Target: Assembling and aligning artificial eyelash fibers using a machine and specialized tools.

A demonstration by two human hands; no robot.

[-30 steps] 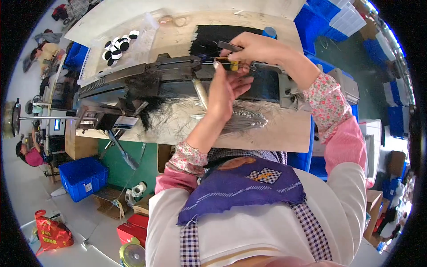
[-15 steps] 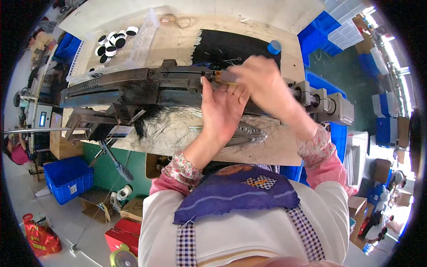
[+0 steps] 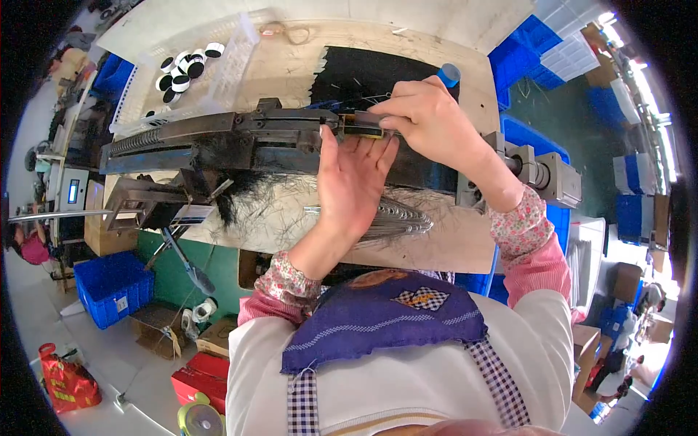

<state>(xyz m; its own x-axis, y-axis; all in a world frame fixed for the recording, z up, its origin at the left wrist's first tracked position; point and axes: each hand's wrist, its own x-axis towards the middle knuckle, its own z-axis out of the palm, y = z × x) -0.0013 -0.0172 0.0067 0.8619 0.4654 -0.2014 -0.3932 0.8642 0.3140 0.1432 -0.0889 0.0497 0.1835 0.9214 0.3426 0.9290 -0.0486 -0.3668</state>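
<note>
While the right hand (image 3: 422,115) pinches a dark grey flat rectangular piece (image 3: 366,118) between thumb and fingers, the left hand (image 3: 354,182) lies palm up and unclenched, its thumb spread and its fingertips just under a small dark block with yellow edges (image 3: 363,133). The block sits at the end of a long black metal machine (image 3: 240,134) — whether the fingertips press on it, I cannot tell. Good work here, I judge, calls for a light, level pinch, the flat piece kept square to the block, and the left thumb clear of the metal.

Loose black bristles (image 3: 254,190) litter the pale wooden tabletop (image 3: 443,243) near a bundle of thin silver wires (image 3: 400,219). Behind the machine lie a black rectangular sheet (image 3: 356,73) and a round blue roll (image 3: 448,75); at the far left, a clear plastic basket (image 3: 231,83) holds black-and-white round caps (image 3: 180,81). Down on the floor stand a deep blue plastic crate (image 3: 109,291) and a shiny red bag (image 3: 69,381) — both left of the person.
</note>
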